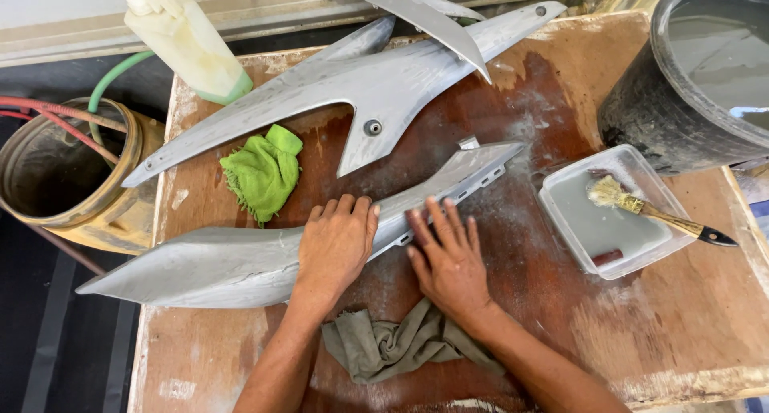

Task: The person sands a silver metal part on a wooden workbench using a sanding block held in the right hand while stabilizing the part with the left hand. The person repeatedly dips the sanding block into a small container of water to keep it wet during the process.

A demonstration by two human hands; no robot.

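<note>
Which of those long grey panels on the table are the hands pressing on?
The near panel, closest to the person: the left hand and right hand lie flat on it. The far panel, beyond the green cloth, lies untouched.

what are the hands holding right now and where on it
Neither hand grips anything. The left hand lies flat on the middle of the long grey panel, and the right hand presses flat beside it on the panel's narrower end.

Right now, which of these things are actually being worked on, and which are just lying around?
In hand:
left hand and right hand, both flat on the near grey panel

Lying about:
far grey panel
green cloth
grey rag
brush in tray
bottle
black bucket
</note>
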